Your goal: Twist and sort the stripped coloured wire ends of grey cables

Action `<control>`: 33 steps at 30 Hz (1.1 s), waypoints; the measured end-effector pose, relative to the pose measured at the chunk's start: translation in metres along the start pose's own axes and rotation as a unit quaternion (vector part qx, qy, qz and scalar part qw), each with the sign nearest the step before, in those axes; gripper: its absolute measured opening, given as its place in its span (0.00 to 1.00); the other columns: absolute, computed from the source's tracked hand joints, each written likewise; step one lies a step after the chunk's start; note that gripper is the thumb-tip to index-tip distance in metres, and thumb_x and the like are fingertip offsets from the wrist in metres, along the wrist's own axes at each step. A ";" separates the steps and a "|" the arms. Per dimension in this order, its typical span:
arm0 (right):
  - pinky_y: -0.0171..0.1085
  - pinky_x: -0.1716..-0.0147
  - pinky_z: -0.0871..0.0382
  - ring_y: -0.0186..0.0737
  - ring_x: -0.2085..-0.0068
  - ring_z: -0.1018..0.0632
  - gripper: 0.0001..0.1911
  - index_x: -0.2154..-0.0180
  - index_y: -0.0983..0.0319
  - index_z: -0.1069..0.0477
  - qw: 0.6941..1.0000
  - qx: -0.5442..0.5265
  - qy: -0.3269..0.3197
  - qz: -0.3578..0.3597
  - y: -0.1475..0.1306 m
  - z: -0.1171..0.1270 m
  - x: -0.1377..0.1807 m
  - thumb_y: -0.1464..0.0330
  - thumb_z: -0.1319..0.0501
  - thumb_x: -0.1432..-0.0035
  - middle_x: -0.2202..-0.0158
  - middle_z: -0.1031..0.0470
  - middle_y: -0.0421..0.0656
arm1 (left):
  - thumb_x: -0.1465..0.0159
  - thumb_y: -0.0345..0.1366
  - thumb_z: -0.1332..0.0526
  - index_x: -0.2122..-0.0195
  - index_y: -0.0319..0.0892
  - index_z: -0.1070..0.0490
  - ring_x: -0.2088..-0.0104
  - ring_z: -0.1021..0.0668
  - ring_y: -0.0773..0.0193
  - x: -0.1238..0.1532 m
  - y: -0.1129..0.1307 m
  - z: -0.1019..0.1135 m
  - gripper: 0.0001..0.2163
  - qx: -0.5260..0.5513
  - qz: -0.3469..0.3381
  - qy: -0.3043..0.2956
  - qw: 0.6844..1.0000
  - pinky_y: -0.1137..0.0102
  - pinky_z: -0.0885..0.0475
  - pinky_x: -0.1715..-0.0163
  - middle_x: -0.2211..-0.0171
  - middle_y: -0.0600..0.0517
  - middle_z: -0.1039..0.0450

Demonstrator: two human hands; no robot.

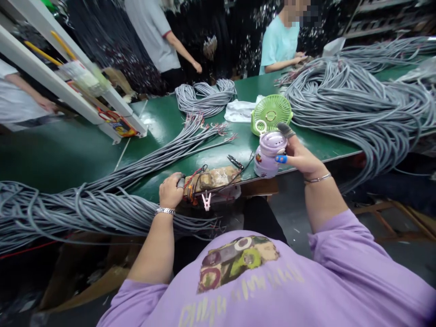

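Note:
My right hand (299,156) is wrapped round a small lilac bottle (269,154) with a white ring on its lid, standing at the front edge of the green table (68,150). The thumb wears a blue cot and the forefinger a grey one. My left hand (171,190) is curled at the table edge, its fingertips against a brown taped block (213,179) with red and black wires and a white clip hanging from it. A bundle of grey cables (102,209) lies just left of that hand.
A green mini fan (271,113) and a white bag (240,111) stand behind the bottle. A huge heap of grey cable (361,104) fills the right side; another coil (204,97) lies farther back. Two people stand beyond the table. A white shelf frame (68,86) is at left.

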State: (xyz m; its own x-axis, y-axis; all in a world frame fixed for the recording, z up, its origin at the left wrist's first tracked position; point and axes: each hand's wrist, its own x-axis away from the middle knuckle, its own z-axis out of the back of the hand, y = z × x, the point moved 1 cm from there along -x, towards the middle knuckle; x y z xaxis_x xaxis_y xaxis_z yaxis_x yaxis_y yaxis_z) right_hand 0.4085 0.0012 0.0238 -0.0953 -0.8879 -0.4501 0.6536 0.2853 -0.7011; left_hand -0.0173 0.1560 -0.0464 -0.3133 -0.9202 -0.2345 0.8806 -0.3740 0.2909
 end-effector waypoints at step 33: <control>0.53 0.32 0.45 0.60 0.33 0.34 0.67 0.31 0.65 0.48 0.973 -0.117 0.150 -0.133 0.012 -0.065 0.032 0.52 0.22 0.68 0.35 0.34 0.58 | 0.35 0.37 0.49 0.48 0.43 0.24 0.41 0.25 0.48 0.000 0.002 0.005 0.20 -0.012 0.009 -0.016 1.000 0.56 0.31 0.40 0.41 0.47 0.25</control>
State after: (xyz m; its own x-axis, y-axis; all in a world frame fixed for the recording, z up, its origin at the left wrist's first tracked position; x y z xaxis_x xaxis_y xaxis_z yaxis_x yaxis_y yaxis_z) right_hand 0.3643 -0.0003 -0.0345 -0.4756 -0.8064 -0.3515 0.3904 0.1646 -0.9058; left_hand -0.0167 0.1548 -0.0412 -0.3091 -0.9300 -0.1989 0.8941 -0.3554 0.2725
